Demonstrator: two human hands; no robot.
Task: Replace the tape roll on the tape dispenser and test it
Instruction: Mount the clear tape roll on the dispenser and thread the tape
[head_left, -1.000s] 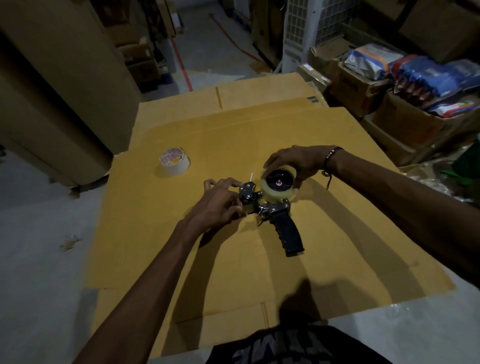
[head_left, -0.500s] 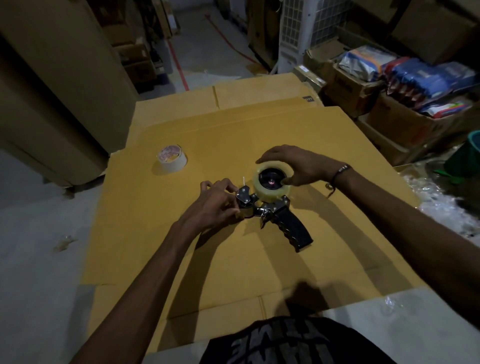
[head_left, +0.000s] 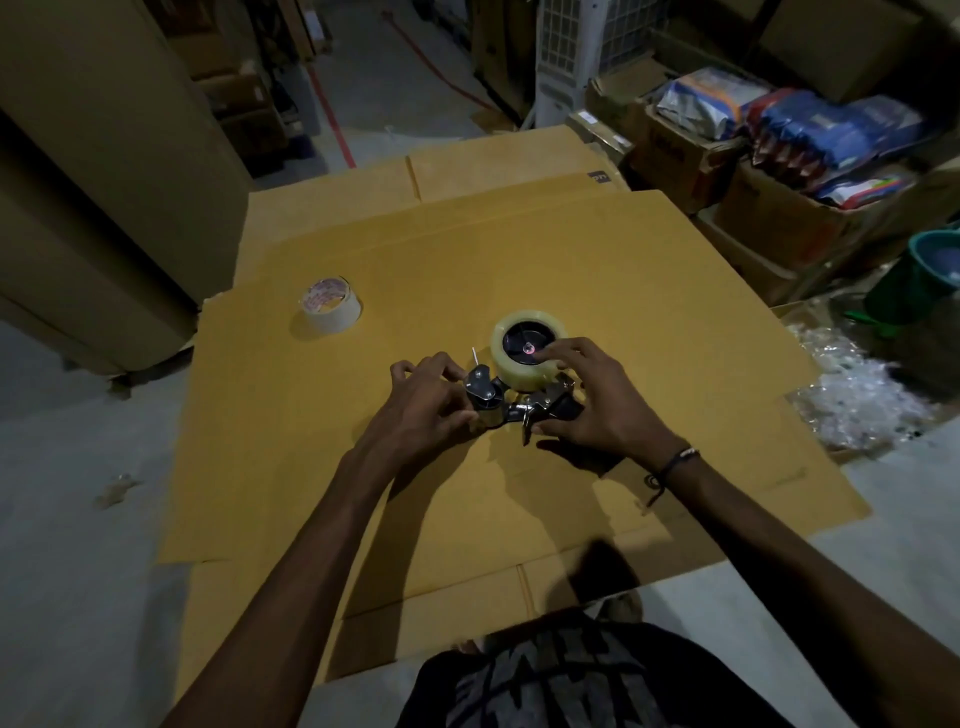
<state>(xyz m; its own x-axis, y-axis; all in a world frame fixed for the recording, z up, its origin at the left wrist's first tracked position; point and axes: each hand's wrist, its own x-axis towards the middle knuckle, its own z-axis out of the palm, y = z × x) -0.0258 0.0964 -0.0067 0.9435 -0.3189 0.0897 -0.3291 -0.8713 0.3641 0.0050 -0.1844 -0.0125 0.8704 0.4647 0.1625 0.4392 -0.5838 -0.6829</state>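
Head view, the only one: I look down at a flattened cardboard sheet (head_left: 597, 260) spread on the floor, serving as the work surface. At the centre lies the tape dispenser (head_left: 511, 402) on its side, hub facing up, which I judge keeps the roll easy to reach from above. A clear tape roll (head_left: 527, 371) sits on the hub, at twelve o'clock from both my hands.

My left hand (head_left: 423, 408) comes in from seven o'clock. Its fingers are curled closed around the dispenser's metal front end, where the roller and blade sit, probably to steady it or to work the tape end. I cannot see any loose tape in the dim light.

My right hand (head_left: 592, 402) comes in from five o'clock. It is half open and draped over the dispenser's black handle, pinning it down, with a fingertip reaching up onto the roll's dark hub, apparently pressing the roll home.

A second tape roll (head_left: 330, 306), white with a printed core, rests well apart at ten o'clock, flat on the cardboard; which of the two rolls is the used one I cannot tell.

Boxes (head_left: 779, 228) of packaged goods stand at two o'clock.
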